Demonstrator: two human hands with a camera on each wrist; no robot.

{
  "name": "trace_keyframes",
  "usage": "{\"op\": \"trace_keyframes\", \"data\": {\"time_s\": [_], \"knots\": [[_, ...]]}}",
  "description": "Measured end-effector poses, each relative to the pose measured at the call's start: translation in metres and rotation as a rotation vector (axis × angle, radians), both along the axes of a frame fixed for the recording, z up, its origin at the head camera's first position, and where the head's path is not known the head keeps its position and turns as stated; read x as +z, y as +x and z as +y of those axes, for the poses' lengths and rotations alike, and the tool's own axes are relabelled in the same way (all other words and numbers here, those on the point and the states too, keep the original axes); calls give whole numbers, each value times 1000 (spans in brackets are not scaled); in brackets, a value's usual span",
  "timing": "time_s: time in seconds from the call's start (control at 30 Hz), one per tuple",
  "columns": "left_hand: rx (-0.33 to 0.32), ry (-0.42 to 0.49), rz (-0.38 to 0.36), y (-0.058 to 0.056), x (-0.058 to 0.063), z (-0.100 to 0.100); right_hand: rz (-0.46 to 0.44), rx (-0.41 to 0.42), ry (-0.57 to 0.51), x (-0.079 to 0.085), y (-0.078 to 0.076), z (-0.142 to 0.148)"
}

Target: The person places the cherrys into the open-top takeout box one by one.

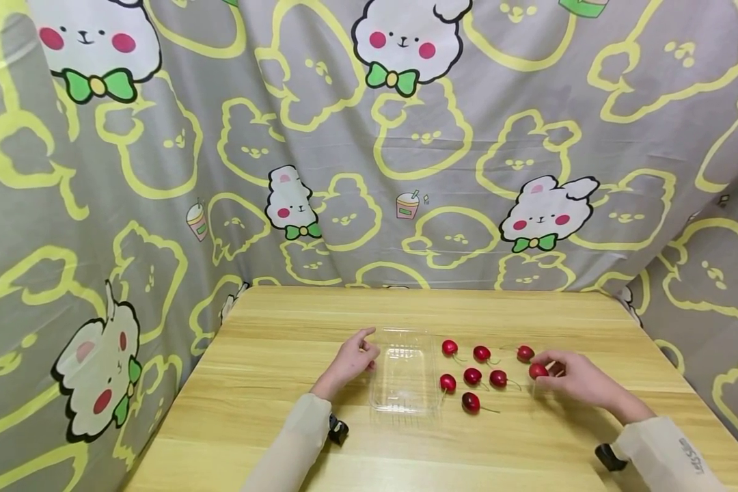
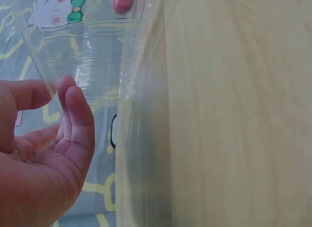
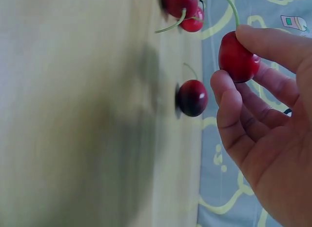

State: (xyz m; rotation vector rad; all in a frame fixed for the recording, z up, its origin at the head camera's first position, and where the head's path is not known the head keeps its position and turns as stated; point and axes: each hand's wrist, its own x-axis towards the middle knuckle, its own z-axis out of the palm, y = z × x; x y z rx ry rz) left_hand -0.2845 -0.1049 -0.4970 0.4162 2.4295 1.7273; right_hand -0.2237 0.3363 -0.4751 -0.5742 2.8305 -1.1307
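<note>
head view shows seven red cherries [image 1: 472, 376] on the wooden surface [image 1: 504, 451], to the right of a clear box [image 1: 404, 372]; left wrist view shows the left hand [image 2: 51, 158] pinching that box by its side; right wrist view shows the right hand [image 3: 278, 139] holding one more cherry [image 3: 239, 57], its green stem [image 3: 233, 7] poking up

Soft, even light fills the head view, leaving faint shadows on the table [image 1: 270, 383], small white glints on the cherries [image 1: 472, 376] and streaky reflections along the clear container [image 1: 406, 408]. Both wrist views look dimmer, cooler and slightly hazy; the table's grain blurs there, and the right one shows a broad, soft-edged shadow
</note>
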Motion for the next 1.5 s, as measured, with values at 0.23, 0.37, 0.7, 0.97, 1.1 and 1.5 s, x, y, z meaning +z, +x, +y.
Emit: {"op": "trace_keyframes", "data": {"time_s": [0.23,0.37,0.7,0.97,1.1,1.5], "knots": [[6,7,-45,-3,-2,1,100,7,-33,12,-3,-9],[-7,34,-54,0,4,1,90,-17,-27,20,-7,-17],[-8,44,-66,15,26,2,23,12,-55,38,-19,-37],[20,80,-68,0,-1,0,-16,17,-48,44,-28,-54],[30,64,-62,-2,-3,0,-8,31,-38,45,-35,-66],[42,36,-73,-1,-2,6,-67,107,-80,51,-43,-106]]}}
